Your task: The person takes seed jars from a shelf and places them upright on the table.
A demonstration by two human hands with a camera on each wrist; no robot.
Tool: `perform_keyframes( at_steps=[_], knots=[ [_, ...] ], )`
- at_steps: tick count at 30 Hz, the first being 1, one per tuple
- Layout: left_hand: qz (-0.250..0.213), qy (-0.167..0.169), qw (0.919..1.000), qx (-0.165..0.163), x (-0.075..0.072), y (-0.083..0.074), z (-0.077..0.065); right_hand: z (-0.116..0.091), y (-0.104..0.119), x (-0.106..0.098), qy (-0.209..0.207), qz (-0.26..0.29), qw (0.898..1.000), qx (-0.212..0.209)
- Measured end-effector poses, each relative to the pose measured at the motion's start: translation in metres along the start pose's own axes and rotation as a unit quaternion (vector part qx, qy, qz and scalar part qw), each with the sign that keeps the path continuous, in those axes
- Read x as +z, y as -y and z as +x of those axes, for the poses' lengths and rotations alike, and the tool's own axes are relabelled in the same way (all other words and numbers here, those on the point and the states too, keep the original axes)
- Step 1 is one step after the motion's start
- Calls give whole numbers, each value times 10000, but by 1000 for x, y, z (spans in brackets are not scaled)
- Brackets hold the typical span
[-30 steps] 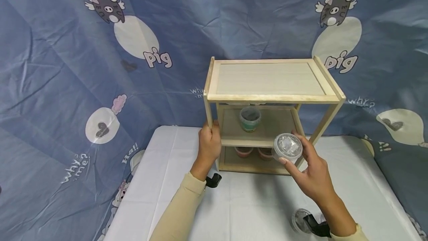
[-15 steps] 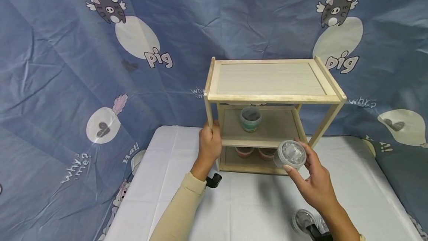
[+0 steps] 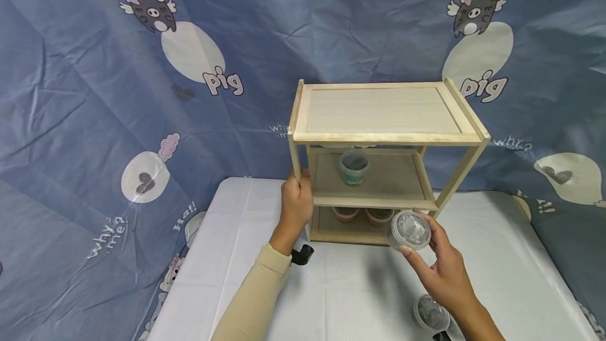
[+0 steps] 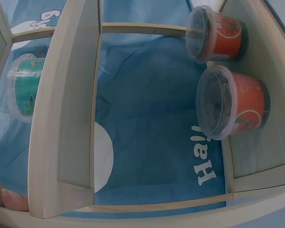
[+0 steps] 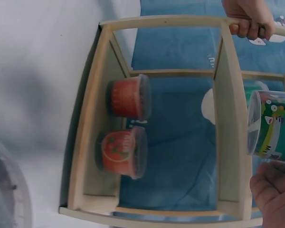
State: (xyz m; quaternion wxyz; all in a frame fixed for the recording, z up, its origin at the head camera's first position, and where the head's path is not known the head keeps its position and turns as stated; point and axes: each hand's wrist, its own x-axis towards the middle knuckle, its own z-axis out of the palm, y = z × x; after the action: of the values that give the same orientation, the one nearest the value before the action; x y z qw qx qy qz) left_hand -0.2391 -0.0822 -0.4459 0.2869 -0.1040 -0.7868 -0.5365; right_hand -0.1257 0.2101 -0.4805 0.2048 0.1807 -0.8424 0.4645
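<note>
My left hand [image 3: 297, 201] grips the left front post of a small wooden shelf rack [image 3: 383, 139]. In my right hand [image 3: 445, 270] is a lidded plastic tub [image 3: 410, 229], pinched between thumb and fingers in front of the rack's lower right side. Its label [image 5: 279, 126] is green with cartoon pictures in the right wrist view. A tub with a green band [image 3: 354, 170] stands on the middle shelf, left of centre. Two red-labelled tubs [image 5: 129, 97] stand side by side on the bottom shelf, also visible in the left wrist view as red tubs [image 4: 247, 102].
Another clear-lidded tub [image 3: 431, 313] stands on the white-covered table [image 3: 350, 283] beside my right forearm, with part of something clear next to it. A blue printed cloth [image 3: 265, 30] hangs behind the rack and along both sides.
My right hand has lowered the tub from in front of the middle shelf's edge to the level of the bottom shelf. My left hand keeps its grip on the post.
</note>
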Motion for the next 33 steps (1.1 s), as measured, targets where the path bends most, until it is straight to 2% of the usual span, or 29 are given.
perform_keyframes(
  at_steps=[7,14,21,33],
  knots=[
    [52,-31,10000,-19,0,-1,1,-10,1,4,72,-68,9999,108],
    [-86,141,9999,-39,-1,-1,0,-20,0,9,100,-37,9998,167],
    [38,-31,10000,-83,-2,-1,0,-33,-2,16,93,-124,9992,378],
    [-131,95,9999,8,-1,-1,0,-56,-5,32,216,-223,9974,656]
  ],
)
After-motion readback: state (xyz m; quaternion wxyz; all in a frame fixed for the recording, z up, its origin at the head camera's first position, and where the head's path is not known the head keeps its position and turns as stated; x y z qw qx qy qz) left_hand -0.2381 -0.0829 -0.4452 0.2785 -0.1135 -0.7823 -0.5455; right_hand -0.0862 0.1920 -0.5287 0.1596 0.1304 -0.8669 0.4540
